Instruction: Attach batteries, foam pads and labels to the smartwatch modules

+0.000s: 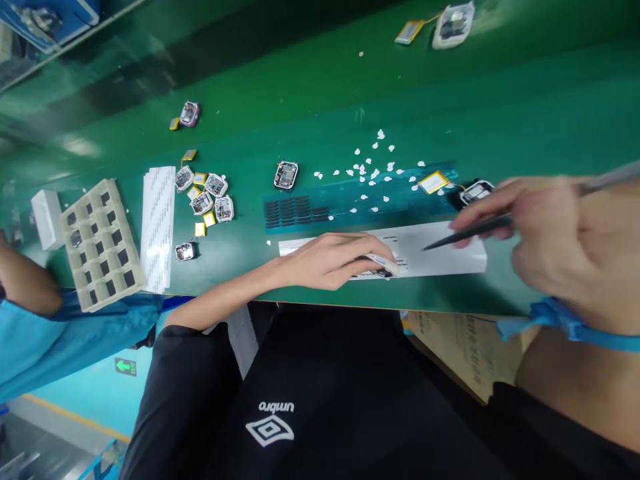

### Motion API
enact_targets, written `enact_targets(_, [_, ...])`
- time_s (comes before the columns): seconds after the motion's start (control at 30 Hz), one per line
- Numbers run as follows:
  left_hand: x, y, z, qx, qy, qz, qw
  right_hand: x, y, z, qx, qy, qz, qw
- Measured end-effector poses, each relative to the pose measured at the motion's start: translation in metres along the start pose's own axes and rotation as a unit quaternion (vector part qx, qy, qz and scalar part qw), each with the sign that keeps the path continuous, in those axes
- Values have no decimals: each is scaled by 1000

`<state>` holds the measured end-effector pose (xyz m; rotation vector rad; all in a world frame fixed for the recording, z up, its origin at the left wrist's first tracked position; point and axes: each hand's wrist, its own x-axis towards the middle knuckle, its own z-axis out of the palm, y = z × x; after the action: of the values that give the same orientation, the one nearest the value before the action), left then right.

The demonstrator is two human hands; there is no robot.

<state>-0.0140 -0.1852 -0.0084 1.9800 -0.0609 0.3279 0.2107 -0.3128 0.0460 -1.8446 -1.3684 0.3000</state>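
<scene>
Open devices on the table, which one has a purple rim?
The back-left device, alone beyond the cluster, with a yellow battery; its rim looks purple, the others' white or dark.

At the near edge of the green desk [240, 260], the left hand [335, 261] covers most of a small white-framed device [383, 265] and part of the long white paper strip [445, 257], whose print is too small for reading. The blurred right hand [555, 240] hides the middle of the black pointed tool [475, 230].
</scene>
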Motion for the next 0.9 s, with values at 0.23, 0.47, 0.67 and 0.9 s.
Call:
enact_targets(0.23, [1, 0, 2, 105, -57, 1, 993, -51, 29, 5, 49, 30, 12, 998])
enact_targets(0.47, [0, 0, 0, 136, -65, 9, 989, -59, 28, 7, 52, 13, 43, 998])
enact_targets(0.67, [0, -1, 0, 127, -79, -11, 989, -57, 32, 8, 61, 20, 50, 997])
enact_targets(0.9, [1, 0, 2, 163, -44, 36, 985, -56, 25, 5, 95, -5, 67, 993])
